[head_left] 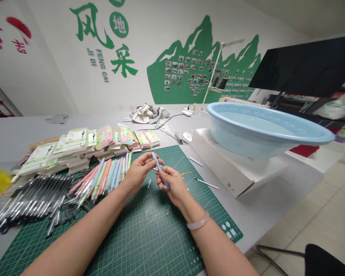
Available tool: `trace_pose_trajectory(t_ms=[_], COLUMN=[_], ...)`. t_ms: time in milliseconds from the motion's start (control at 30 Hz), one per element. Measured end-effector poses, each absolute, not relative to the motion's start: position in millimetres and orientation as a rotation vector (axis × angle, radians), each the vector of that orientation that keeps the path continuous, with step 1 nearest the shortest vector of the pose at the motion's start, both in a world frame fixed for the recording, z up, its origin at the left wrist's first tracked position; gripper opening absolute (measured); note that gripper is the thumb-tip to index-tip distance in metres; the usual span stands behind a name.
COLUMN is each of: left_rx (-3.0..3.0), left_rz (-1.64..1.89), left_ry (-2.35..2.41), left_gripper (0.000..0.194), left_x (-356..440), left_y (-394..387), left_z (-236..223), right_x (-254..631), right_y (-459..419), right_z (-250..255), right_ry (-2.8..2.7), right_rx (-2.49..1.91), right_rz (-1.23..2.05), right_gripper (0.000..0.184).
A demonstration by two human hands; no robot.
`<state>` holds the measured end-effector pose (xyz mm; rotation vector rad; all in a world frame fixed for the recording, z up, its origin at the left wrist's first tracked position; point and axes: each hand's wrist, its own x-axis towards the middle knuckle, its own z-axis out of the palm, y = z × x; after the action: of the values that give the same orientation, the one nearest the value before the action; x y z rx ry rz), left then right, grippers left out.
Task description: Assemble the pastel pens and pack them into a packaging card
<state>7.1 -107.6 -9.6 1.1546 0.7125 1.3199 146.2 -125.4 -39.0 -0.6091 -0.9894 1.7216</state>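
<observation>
Over the mat point(132, 237), my L hand point(139, 168) pinches blue pen point(156, 162) near far end, R hand point(172, 184) grips barrel, prob. for control.

Table point(264, 207): grey, flat
Mat point(140, 230): green, gridded, clock centre
Pens point(36, 195): rowed, nine o'clock
Boxes point(74, 142): heaped, eleven o'clock
Cloth point(145, 114): crumpled, twelve o'clock
Carton point(227, 168): white, two o'clock
</observation>
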Motion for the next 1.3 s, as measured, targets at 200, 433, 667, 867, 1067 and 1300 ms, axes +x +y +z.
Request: trace_pose_trajectory(t_ms=[200,433,667,867,1067,1300], left_rx=[1.141,1.138,1.118,1.149,1.129,0.666], left_rz=[1.306,1.294,1.274,1.228,1.258,1.387], left_ry=[0.714,0.696,0.596,0.655,0.727,0.729], left_gripper=[0.026,0.026,0.023,0.025,0.019,0.025], left_x=[6.4,6.5,5.2,5.6,11.2,-3.8], left_y=[-106.9,-107.9,-110.0,-112.5,-109.9,-93.4], left_z=[-11.2,-9.8,-8.8,-3.9,-7.3,-19.7], right_x=[146.9,148.4,146.8,144.7,144.8,154.3], right_y=[-126.1,-125.2,-129.0,-127.7,-126.7,-128.6], right_z=[-36.9,-37.8,-36.8,-36.1,-40.5,-27.6], right_ry=[-0.979,-1.014,-0.920,-0.937,-0.858,-0.909], right_rx=[-0.584,-0.545,-0.396,-0.481,-0.417,-0.359], right_rz=[1.739,1.828,1.985,1.868,2.004,1.972], right_gripper=[0.031,0.031,0.028,0.027,0.025,0.041])
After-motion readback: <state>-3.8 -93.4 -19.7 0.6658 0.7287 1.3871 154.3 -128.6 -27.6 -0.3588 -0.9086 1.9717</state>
